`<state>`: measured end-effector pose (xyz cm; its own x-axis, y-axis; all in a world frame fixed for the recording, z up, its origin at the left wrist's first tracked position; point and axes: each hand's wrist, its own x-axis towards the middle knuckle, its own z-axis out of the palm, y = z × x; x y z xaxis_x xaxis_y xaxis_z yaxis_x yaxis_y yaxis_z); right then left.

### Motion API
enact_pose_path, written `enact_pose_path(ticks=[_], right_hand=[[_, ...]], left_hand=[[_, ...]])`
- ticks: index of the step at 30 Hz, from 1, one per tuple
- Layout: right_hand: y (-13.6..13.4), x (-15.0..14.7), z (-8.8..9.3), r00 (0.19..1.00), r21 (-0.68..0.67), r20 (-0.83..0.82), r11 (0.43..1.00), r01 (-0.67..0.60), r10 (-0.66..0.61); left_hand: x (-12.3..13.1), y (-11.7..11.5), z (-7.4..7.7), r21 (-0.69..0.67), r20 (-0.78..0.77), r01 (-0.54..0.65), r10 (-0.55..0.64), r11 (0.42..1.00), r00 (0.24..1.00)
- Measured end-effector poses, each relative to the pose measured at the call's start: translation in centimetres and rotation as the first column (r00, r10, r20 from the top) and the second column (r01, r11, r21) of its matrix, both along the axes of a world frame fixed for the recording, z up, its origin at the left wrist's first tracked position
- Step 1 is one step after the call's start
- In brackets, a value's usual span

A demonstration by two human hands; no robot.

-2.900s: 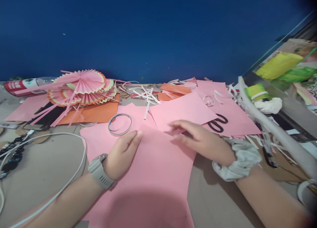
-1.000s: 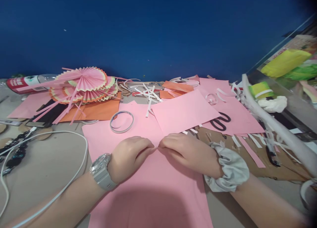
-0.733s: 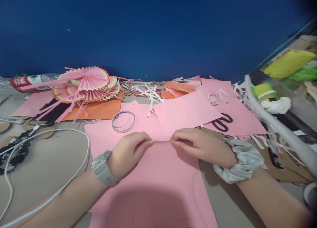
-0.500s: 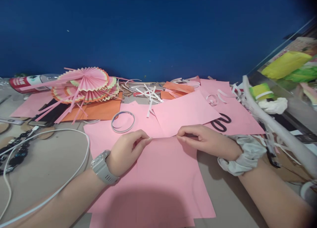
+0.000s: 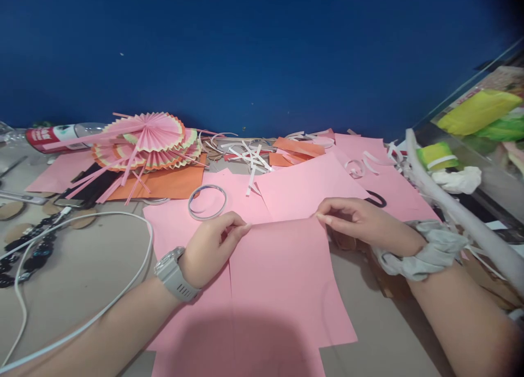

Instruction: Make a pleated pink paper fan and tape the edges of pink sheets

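Note:
A sheet of pink paper [image 5: 282, 273] has its far edge raised a little off the other pink sheets beneath. My left hand [image 5: 215, 246], with a grey watch [image 5: 176, 273] on the wrist, pinches that edge near its left part. At the edge's right corner, thumb and fingertips of my right hand [image 5: 352, 219] are closed on the same sheet. A pale scrunchie [image 5: 426, 251] circles my right wrist. Just beyond the left hand lies a thin ring [image 5: 207, 202], and another pink sheet [image 5: 307, 183] lies behind the raised edge.
Pleated paper fans [image 5: 151, 139] sit on orange paper [image 5: 164, 183] at the back left, beside a red-labelled bottle [image 5: 57, 137]. White paper strips [image 5: 249, 161] are scattered at the back. A white cable [image 5: 149, 240] loops over the left forearm. Clutter fills the right side.
My right hand has slid right along the far edge to the corner of the pink sheet. My left hand keeps its pinch. The right hand now covers part of the black looped band.

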<state>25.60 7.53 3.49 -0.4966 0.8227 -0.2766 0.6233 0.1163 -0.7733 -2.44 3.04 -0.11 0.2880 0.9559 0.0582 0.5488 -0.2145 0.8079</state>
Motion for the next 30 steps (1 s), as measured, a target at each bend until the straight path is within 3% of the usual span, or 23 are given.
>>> enact_pose_path(ticks=[5, 7, 9, 11, 13, 16, 20, 25, 30], right_hand=[[0.5, 1.5, -0.1, 0.988, 0.185, -0.077, 0.972, 0.144, -0.132], [0.3, 1.0, -0.1, 0.978, 0.258, -0.096, 0.945, 0.203, -0.184], [-0.2, -0.4, -0.2, 0.984, 0.348, -0.068, 0.921, 0.178, -0.165], [-1.0, -2.4, -0.4, 0.993, 0.476, 0.112, 0.876, -0.080, 0.030], [-1.9, -4.3, -0.9, 0.947, 0.478, 0.285, 0.834, -0.276, 0.150], [-2.9, -5.9, -1.8, 0.890, 0.508, 0.417, 0.766, -0.394, 0.182], [-3.3, -6.2, -2.4, 0.860, 0.540, 0.465, 0.702, -0.463, 0.210], [-2.7, -5.3, -1.5, 0.850, 0.523, 0.486, 0.712, -0.468, 0.202], [-1.8, -3.9, -0.6, 0.871, 0.443, 0.455, 0.801, -0.403, 0.187]], left_hand=[[-0.2, 0.3, -0.3, 0.022, -0.003, -0.031, 0.032, 0.999, 0.999], [-0.1, 0.3, -0.3, 0.027, -0.011, -0.019, 0.020, 0.999, 1.000], [0.1, 0.2, -0.3, 0.035, -0.021, 0.014, -0.014, 0.999, 1.000], [0.3, 0.0, -0.1, 0.050, -0.031, 0.053, -0.052, 0.997, 0.998], [0.4, -0.1, 0.1, 0.072, -0.038, 0.087, -0.085, 0.994, 0.996], [0.6, -0.3, 0.2, 0.178, -0.127, 0.098, -0.076, 0.979, 0.989], [0.9, -0.6, 0.1, 0.286, -0.337, 0.154, -0.052, 0.946, 0.940], [0.9, -0.4, 0.2, 0.242, -0.307, 0.158, -0.079, 0.957, 0.948], [0.7, -0.2, 0.3, 0.222, -0.259, 0.119, -0.059, 0.968, 0.964]])
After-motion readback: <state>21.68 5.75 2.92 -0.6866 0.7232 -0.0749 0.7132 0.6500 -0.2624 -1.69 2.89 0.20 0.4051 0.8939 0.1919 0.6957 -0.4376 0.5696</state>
